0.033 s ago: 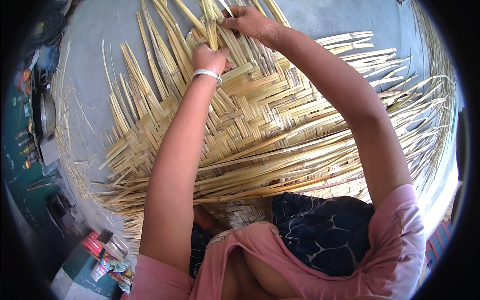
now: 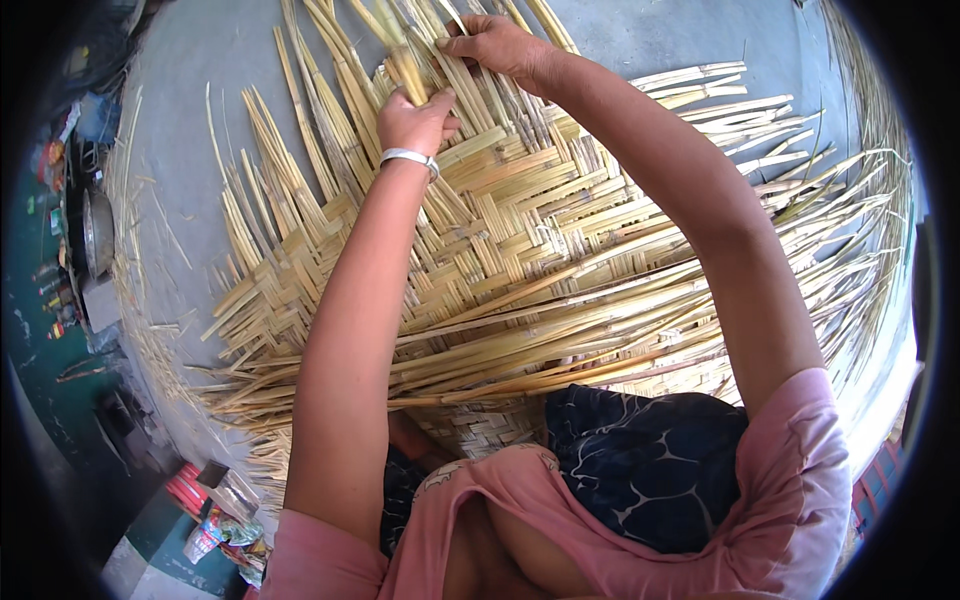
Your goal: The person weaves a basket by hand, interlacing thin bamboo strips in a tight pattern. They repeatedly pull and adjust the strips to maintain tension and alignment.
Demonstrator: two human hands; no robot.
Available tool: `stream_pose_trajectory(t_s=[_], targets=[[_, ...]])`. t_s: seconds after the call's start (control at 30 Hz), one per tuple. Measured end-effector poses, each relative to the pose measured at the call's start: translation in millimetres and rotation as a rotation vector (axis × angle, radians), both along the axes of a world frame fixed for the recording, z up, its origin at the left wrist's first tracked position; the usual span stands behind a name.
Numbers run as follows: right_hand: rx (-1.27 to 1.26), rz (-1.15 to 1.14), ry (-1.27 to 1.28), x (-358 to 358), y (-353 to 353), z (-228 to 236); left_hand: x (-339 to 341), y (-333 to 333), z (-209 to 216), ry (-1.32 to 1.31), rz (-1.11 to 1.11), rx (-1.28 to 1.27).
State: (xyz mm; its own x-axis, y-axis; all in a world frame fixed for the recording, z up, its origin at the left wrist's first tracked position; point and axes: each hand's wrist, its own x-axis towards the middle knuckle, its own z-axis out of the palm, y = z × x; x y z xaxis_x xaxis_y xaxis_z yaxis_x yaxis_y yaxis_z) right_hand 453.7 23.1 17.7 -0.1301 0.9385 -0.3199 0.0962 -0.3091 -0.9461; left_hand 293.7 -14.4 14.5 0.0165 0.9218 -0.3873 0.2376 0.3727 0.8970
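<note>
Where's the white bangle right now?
Head view, upper part, slightly left of center: the white bangle is worn just below the left hand, above the woven mat.

A pale yellow mat [image 2: 510,240] is woven in a zigzag pattern and spread out, its far ends [image 2: 340,85] splayed unwoven. Near its far edge a blurred bundle [image 2: 408,75] is gripped; across its near part loose stalks [image 2: 560,345] are laid sideways.
</note>
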Motion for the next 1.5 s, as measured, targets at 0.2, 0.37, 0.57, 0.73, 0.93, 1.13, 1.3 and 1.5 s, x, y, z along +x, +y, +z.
stream_pose_trajectory(t_s=[0.2,0.37,0.57,0.73,0.93,1.13,1.3,1.5], targets=[[-0.074,-0.063,0.223,-1.1,-8.2,6.3,-12.8,-0.6,2.9,-0.310,0.075,-0.071],[-0.067,-0.035,0.316,1.1,-10.7,8.8,-8.6,1.5,4.5,-0.324,0.053,-0.131],[-0.071,-0.015,0.323,-0.1,-8.1,7.4,-11.1,12.2,8.3,-0.410,0.075,-0.298],[-0.068,0.032,0.338,4.6,-8.4,12.2,-5.4,18.7,5.8,-0.139,-0.376,-0.148],[-0.080,-0.008,0.300,8.7,-13.1,19.2,-11.9,37.9,9.7,-0.152,-0.583,-0.300],[0.081,-0.332,0.186,7.3,-40.2,15.2,-11.4,30.8,14.6,-0.136,-0.584,-0.188],[0.052,-0.464,0.235,11.2,-82.2,11.6,-8.8,21.7,8.3,0.091,-0.463,0.099],[0.097,-0.457,-0.080,10.4,-102.4,-13.4,-36.3,-34.8,-5.8,0.779,-0.307,0.660]])
